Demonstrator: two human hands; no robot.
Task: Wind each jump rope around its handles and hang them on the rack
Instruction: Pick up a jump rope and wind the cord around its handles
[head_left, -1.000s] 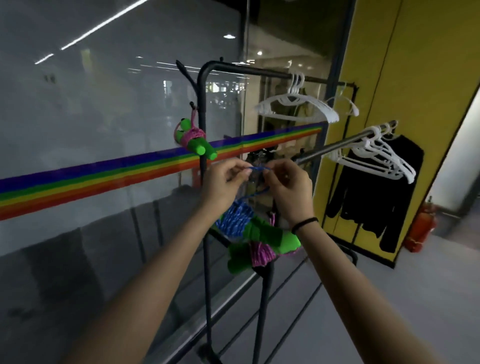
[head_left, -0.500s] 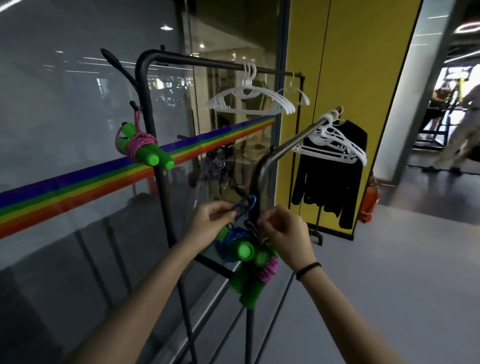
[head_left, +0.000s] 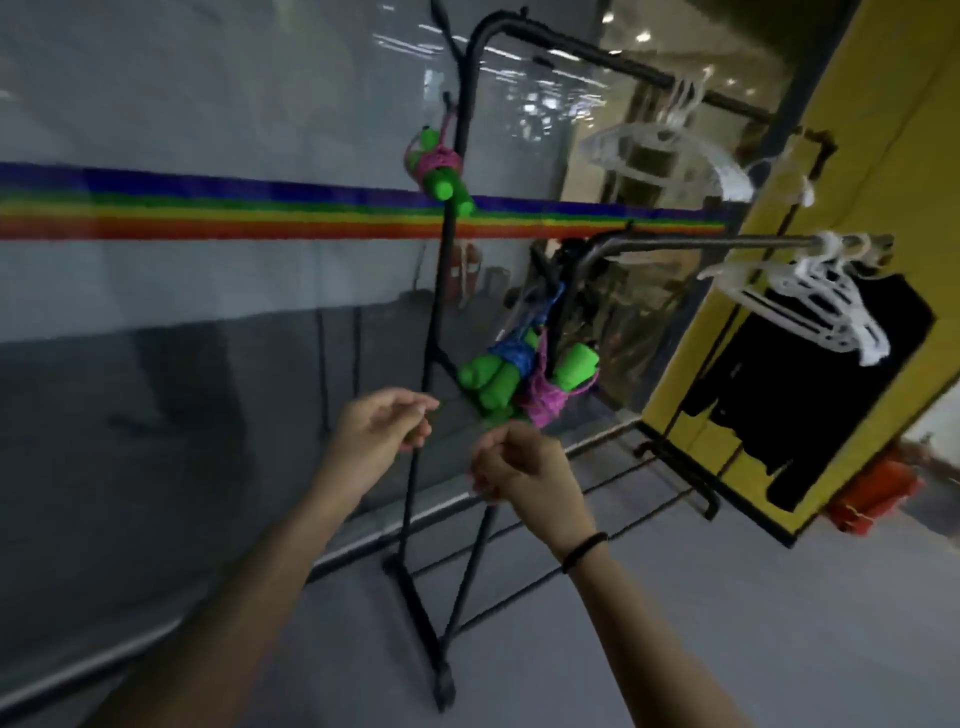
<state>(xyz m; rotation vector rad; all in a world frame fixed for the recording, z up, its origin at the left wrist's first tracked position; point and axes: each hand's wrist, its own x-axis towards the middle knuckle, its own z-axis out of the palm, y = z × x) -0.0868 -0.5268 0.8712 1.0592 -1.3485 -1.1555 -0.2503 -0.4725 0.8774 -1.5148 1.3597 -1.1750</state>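
Motion blur smears the whole view, so the fingertips of the left hand and right hand are too soft to show whether they pinch anything. The blue-wound jump rope and the pink-wound jump rope overlap at the rack, their hanging loops indistinct. Both forearms are cut off by the bottom edge.
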